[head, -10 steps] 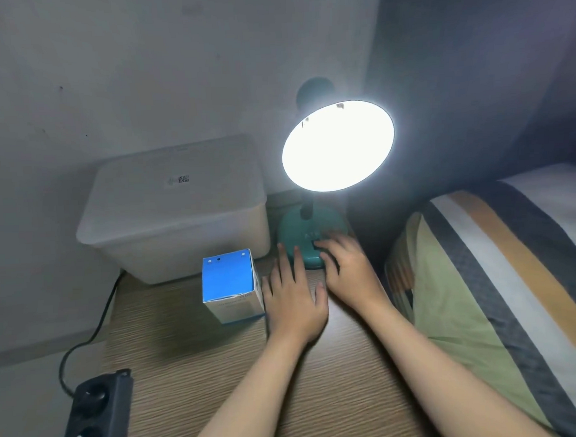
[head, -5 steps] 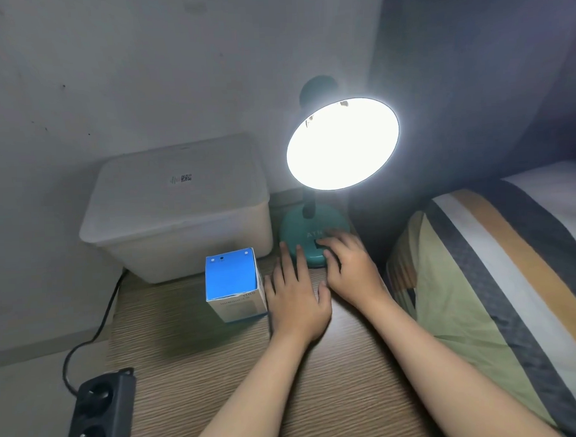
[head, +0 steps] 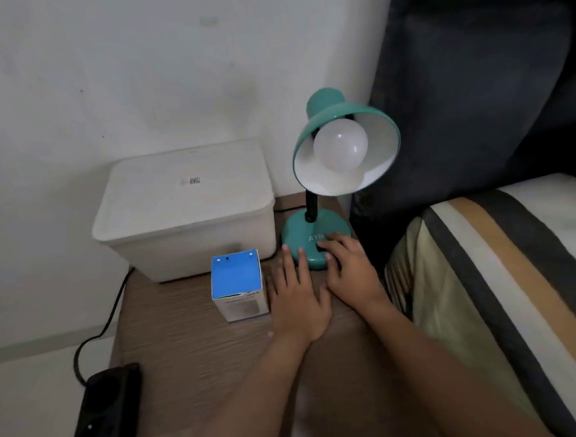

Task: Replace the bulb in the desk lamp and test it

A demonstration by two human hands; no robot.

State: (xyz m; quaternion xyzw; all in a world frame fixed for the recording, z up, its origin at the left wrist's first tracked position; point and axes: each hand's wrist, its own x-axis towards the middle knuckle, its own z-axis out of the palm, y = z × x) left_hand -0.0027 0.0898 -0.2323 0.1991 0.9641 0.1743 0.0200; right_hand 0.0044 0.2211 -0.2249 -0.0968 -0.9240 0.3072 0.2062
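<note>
A teal desk lamp (head: 337,123) stands at the back right of the wooden nightstand (head: 194,361). Its white round bulb (head: 340,149) sits in the shade and is dark. My right hand (head: 350,270) rests on the lamp's round base (head: 300,229), fingertips on the black switch at its front. My left hand (head: 298,297) lies flat on the tabletop beside the base, fingers spread, two fingertips touching the base's edge. A blue and white bulb box (head: 238,288) stands upright just left of my left hand.
A lidded white plastic bin (head: 184,209) fills the back left of the nightstand. A black power strip (head: 108,414) with its cable lies at the front left edge. A bed with a striped pillow (head: 501,295) and dark headboard (head: 472,88) borders the right.
The lamp was lit in both earlier frames and is now off, so the room looks brighter overall. Both hands have stayed in nearly the same place.
</note>
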